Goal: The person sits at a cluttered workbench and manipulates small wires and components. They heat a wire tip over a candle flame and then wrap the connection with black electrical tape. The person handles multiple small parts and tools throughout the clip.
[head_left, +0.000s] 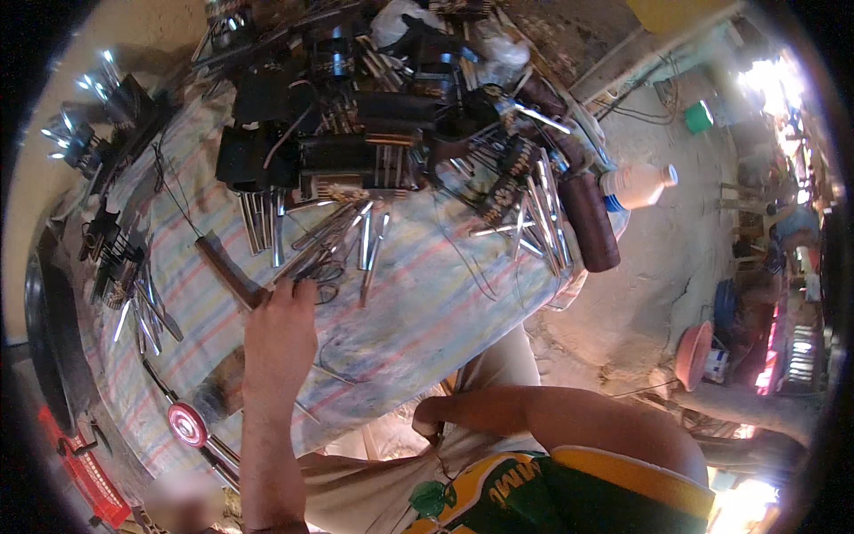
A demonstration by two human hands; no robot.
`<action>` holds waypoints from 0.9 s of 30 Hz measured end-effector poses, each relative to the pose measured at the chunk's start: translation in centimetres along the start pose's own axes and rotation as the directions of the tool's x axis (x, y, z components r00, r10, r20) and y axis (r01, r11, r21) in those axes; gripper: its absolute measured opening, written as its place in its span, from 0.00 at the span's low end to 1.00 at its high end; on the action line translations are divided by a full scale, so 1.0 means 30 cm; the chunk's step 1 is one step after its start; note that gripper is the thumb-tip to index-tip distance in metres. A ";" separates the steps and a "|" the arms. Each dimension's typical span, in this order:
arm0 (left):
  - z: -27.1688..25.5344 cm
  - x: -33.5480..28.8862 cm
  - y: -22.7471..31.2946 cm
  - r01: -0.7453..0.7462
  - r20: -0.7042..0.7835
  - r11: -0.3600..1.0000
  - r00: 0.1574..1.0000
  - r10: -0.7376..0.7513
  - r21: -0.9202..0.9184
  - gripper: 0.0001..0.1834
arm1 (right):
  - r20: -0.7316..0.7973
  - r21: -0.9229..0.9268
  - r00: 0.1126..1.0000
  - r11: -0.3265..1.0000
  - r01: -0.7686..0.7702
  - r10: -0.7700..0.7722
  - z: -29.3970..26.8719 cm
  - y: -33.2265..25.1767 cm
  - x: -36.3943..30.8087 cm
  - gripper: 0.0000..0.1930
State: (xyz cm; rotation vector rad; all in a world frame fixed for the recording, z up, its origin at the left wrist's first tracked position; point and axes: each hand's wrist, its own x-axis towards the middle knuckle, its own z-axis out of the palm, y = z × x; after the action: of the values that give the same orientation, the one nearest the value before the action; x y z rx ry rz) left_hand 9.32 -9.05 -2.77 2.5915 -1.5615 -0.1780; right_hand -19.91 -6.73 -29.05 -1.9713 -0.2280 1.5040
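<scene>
My left hand (283,331) reaches over the cloth-covered table (427,303), back upward, fingers curled down. Its fingertips meet the near end of a bundle of slim metal tools (329,236); what they grip is hidden. Dark loop handles (329,283) lie just right of the fingers. Against the hand's left side rests a brown wooden handle (227,271) with thin wire at its far end. My right hand (431,418) hangs low by my lap, fingers bent together and shadowed. Whether it holds anything is hidden.
Dark holders (258,156) packed with metal rods crowd the far side. More rods (543,218) fan out at right beside a brown cylinder (589,222) and a pale bottle (636,187). A red-rimmed disc (187,424) lies near left, beside a dark, blunt cylinder (218,387).
</scene>
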 end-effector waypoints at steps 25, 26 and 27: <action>0.031 -0.891 0.294 -0.058 -0.078 0.052 0.815 -0.574 -0.997 0.08 | -0.926 -0.238 -0.187 0.891 -0.387 -0.328 -1.023 0.097 -1.157 0.18; 0.042 -0.908 0.289 -0.066 -0.074 0.035 0.815 -0.574 -0.997 0.08 | -0.945 -0.161 -0.176 0.860 -0.484 -0.276 -1.067 0.112 -1.146 0.19; 0.051 -0.926 0.285 -0.072 -0.068 0.015 0.816 -0.575 -0.997 0.08 | -0.980 -0.129 -0.061 0.830 -0.542 -0.192 -1.101 0.130 -1.143 0.23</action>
State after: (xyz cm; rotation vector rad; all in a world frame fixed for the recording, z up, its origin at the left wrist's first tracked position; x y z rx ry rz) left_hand -11.27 11.51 -1.76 1.4239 -0.2923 -0.4264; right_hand -1.95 -39.39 0.86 -3.0900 0.4103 -0.4756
